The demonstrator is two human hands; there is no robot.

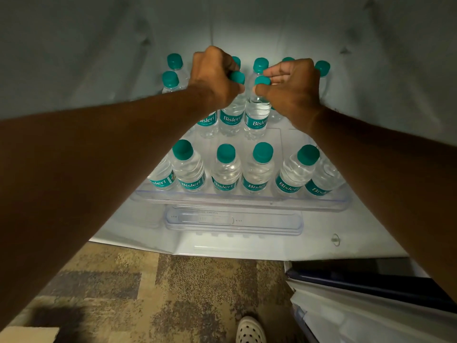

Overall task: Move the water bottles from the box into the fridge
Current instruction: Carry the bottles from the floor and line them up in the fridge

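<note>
The open fridge [74, 58] fills the upper view, its pale walls lit from inside. Its clear shelf [247, 198] carries upright Bisleri water bottles with teal caps, set in rows: a front row [226, 169] along the shelf lip, a middle row under the hands, and a back row [174, 61] near the rear wall. Both bare arms reach in over the front row. The left hand [216, 75] has its fingers curled round the neck of a middle-row bottle [232, 112], the cap showing at its knuckles. The right hand [289, 82] pinches the cap of the neighbouring bottle [257, 115] between thumb and fingertips. Both bottles stand just beside each other on the shelf. Below the shelf sits a clear control panel [233, 220]. On the patterned carpet [173, 293] lies a corner of cardboard [29, 335] at lower left, and a white perforated shoe [249, 330] shows near the fridge door [371, 305].
</note>
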